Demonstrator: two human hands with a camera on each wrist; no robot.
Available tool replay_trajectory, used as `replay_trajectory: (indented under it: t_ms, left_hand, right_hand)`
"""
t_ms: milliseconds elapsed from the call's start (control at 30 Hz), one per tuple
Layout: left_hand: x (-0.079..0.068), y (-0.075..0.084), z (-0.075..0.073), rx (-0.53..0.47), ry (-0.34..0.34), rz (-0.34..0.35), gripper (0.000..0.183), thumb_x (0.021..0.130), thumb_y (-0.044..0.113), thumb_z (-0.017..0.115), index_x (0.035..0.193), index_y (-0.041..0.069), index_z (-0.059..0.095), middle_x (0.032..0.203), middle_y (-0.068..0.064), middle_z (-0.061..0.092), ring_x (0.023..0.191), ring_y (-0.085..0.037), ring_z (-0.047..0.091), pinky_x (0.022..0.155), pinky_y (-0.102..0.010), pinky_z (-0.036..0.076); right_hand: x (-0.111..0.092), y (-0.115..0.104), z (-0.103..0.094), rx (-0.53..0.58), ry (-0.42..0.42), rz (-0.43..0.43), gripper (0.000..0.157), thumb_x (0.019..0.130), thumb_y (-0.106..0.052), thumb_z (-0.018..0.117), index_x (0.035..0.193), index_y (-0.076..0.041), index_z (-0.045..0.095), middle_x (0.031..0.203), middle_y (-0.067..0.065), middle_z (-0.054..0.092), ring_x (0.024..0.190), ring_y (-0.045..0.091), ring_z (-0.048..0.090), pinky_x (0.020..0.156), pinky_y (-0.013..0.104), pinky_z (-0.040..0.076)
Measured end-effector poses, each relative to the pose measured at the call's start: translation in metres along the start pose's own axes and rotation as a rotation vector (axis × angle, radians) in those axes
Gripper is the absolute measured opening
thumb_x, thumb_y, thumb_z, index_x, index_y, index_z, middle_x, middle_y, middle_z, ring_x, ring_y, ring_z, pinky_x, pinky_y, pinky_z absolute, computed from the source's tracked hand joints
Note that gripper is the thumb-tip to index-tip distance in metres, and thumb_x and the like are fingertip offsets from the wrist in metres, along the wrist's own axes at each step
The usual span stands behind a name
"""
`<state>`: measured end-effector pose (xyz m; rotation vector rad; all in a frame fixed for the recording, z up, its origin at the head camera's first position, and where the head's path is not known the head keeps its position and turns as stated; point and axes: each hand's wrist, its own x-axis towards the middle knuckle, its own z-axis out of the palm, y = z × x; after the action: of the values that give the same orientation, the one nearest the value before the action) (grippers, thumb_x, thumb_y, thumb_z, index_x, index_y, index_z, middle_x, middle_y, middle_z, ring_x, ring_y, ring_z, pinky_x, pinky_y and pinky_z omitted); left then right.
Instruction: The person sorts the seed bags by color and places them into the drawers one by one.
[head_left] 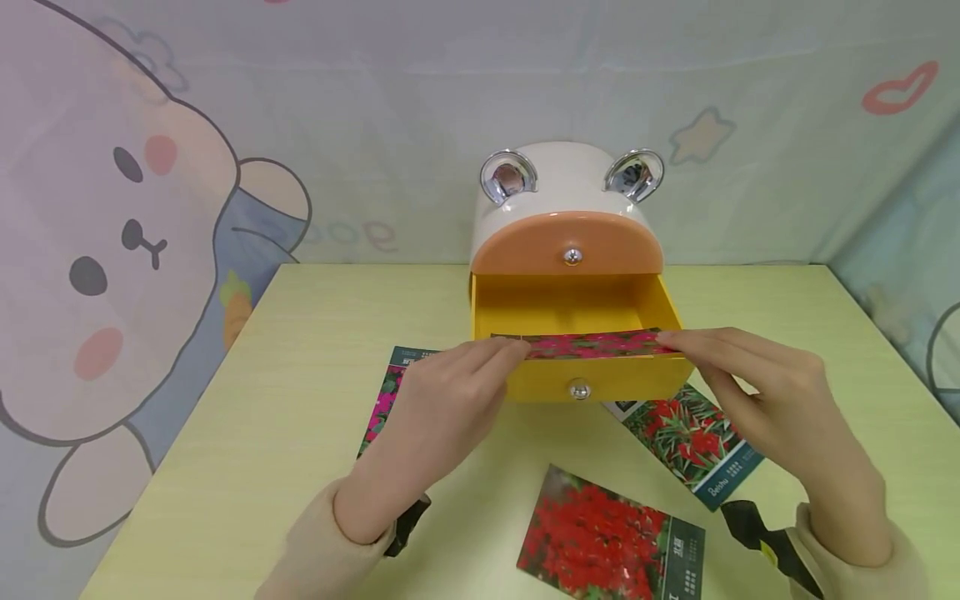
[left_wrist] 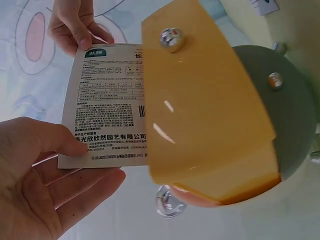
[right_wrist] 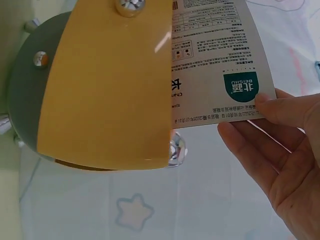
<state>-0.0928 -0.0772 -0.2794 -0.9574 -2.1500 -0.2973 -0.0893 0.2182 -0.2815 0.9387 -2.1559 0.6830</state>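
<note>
A seed packet with pink flowers (head_left: 592, 344) stretches between both hands, just above the front of a pulled-out yellow drawer (head_left: 630, 383). My left hand (head_left: 442, 408) pinches the packet's left end between thumb and fingers. At the other end, my right hand (head_left: 772, 387) pinches a corner the same way. Printed text covers the packet's back (left_wrist: 100, 105) in the left wrist view; the drawer front hides part of it. In the right wrist view, a green logo (right_wrist: 241, 86) shows near the right thumb.
The drawer belongs to a white animal-shaped cabinet (head_left: 566, 175) with an orange upper drawer (head_left: 525, 250). Around it on the table (head_left: 300, 400) lie more packets: one with pink flowers (head_left: 382, 400) partly behind the left hand, a red-flowered one (head_left: 592, 533), and another red one (head_left: 690, 442) under the drawer's right side.
</note>
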Motion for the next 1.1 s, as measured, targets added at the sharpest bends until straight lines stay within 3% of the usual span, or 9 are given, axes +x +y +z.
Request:
replay_trajectory:
  t_ms: [100, 200, 333, 467, 567, 700, 833, 933, 1100]
  left_hand:
    - [-0.001, -0.003, 0.008, -0.017, -0.040, -0.020, 0.026, 0.082, -0.002, 0.066, 0.104, 0.011, 0.071, 0.097, 0.000, 0.074, 0.081, -0.013, 0.071, 0.049, -0.017, 0.047]
    - [-0.002, -0.006, 0.016, -0.037, -0.085, -0.043, 0.026, 0.082, 0.000, 0.069, 0.104, 0.011, 0.070, 0.096, 0.001, 0.075, 0.080, -0.013, 0.071, 0.050, -0.017, 0.048]
    - [-0.001, -0.010, 0.025, -0.053, -0.142, -0.075, 0.026, 0.083, 0.002, 0.069, 0.107, 0.012, 0.070, 0.098, 0.000, 0.075, 0.081, -0.013, 0.071, 0.055, -0.018, 0.052]
    - [0.001, -0.014, 0.032, -0.055, -0.158, -0.087, 0.030, 0.085, 0.001, 0.066, 0.112, 0.013, 0.069, 0.099, 0.001, 0.074, 0.076, -0.012, 0.068, 0.051, -0.016, 0.047]
    - [0.004, -0.018, 0.037, -0.055, -0.150, -0.084, 0.033, 0.086, -0.002, 0.062, 0.114, 0.014, 0.068, 0.100, 0.002, 0.073, 0.072, -0.012, 0.066, 0.048, -0.016, 0.042]
    - [0.008, -0.023, 0.043, -0.053, -0.160, -0.099, 0.030, 0.088, 0.000, 0.060, 0.113, 0.014, 0.068, 0.099, 0.002, 0.073, 0.071, -0.012, 0.064, 0.049, -0.018, 0.046]
    - [0.013, -0.028, 0.049, -0.059, -0.197, -0.122, 0.023, 0.091, 0.005, 0.059, 0.111, 0.012, 0.067, 0.093, 0.001, 0.071, 0.066, -0.012, 0.059, 0.051, -0.019, 0.047]
    - [0.016, -0.031, 0.052, -0.080, -0.219, -0.134, 0.015, 0.093, 0.012, 0.060, 0.106, 0.011, 0.068, 0.088, 0.001, 0.071, 0.066, -0.011, 0.059, 0.056, -0.019, 0.050]
    - [0.020, -0.034, 0.055, -0.096, -0.251, -0.151, 0.015, 0.096, 0.023, 0.058, 0.096, 0.012, 0.068, 0.076, 0.003, 0.065, 0.064, -0.010, 0.055, 0.056, -0.019, 0.049]
  right_hand:
    - [-0.002, 0.008, 0.006, 0.001, -0.002, 0.016, 0.043, 0.101, -0.038, 0.042, 0.110, -0.009, 0.073, 0.094, 0.010, 0.074, 0.103, -0.012, 0.059, 0.095, 0.002, 0.039]
    - [-0.004, 0.016, 0.013, -0.012, 0.008, 0.014, 0.041, 0.101, -0.037, 0.043, 0.109, -0.010, 0.073, 0.094, 0.009, 0.074, 0.095, 0.002, 0.065, 0.095, 0.001, 0.038]
    - [-0.006, 0.022, 0.019, -0.040, -0.014, 0.037, 0.021, 0.091, -0.009, 0.064, 0.110, -0.010, 0.073, 0.096, 0.010, 0.075, 0.090, 0.018, 0.067, 0.095, -0.001, 0.036]
    - [-0.006, 0.026, 0.023, -0.065, -0.045, 0.080, 0.047, 0.070, 0.016, 0.072, 0.109, -0.009, 0.073, 0.096, 0.011, 0.075, 0.087, 0.026, 0.069, 0.092, -0.003, 0.034]
    - [-0.005, 0.030, 0.027, -0.073, -0.051, 0.108, 0.045, 0.071, 0.016, 0.072, 0.109, -0.008, 0.073, 0.097, 0.011, 0.075, 0.087, 0.029, 0.071, 0.091, -0.004, 0.033]
    - [-0.003, 0.036, 0.032, -0.072, -0.048, 0.131, 0.042, 0.074, 0.014, 0.071, 0.110, -0.009, 0.073, 0.100, 0.011, 0.075, 0.089, 0.030, 0.071, 0.092, -0.003, 0.034]
    - [0.000, 0.042, 0.036, -0.095, -0.051, 0.135, 0.039, 0.076, 0.012, 0.071, 0.109, -0.008, 0.073, 0.100, 0.012, 0.075, 0.090, 0.031, 0.072, 0.084, 0.020, 0.053]
    - [0.003, 0.047, 0.038, -0.117, -0.061, 0.125, 0.035, 0.077, 0.010, 0.071, 0.107, -0.007, 0.074, 0.098, 0.012, 0.075, 0.090, 0.032, 0.072, 0.076, 0.041, 0.055]
    - [0.008, 0.054, 0.040, -0.133, -0.084, 0.110, 0.031, 0.078, 0.009, 0.069, 0.104, -0.006, 0.074, 0.095, 0.013, 0.075, 0.088, 0.032, 0.072, 0.071, 0.044, 0.057]
